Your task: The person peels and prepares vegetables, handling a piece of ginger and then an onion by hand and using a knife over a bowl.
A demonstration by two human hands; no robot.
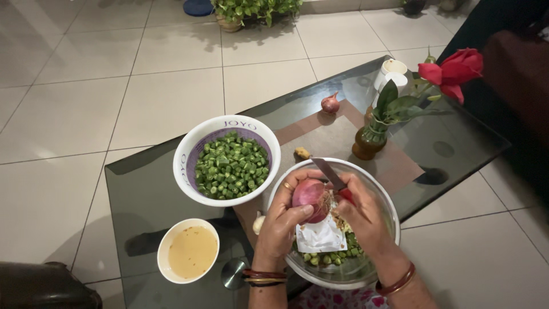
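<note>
Onion (311, 197) gripped in left hand (283, 220) fingers (297, 214); right hand (366, 214) knife (329, 173) touching top.

We see a white bowl of chopped green okra (231, 165) mid-bench | small white bowl of yellowish liquid (191, 251) near left | small onion (330, 103) far | brown vase with a red rose (370, 138) right | white cups (392, 73) far right | potted plant (251, 10) on the floor
</note>
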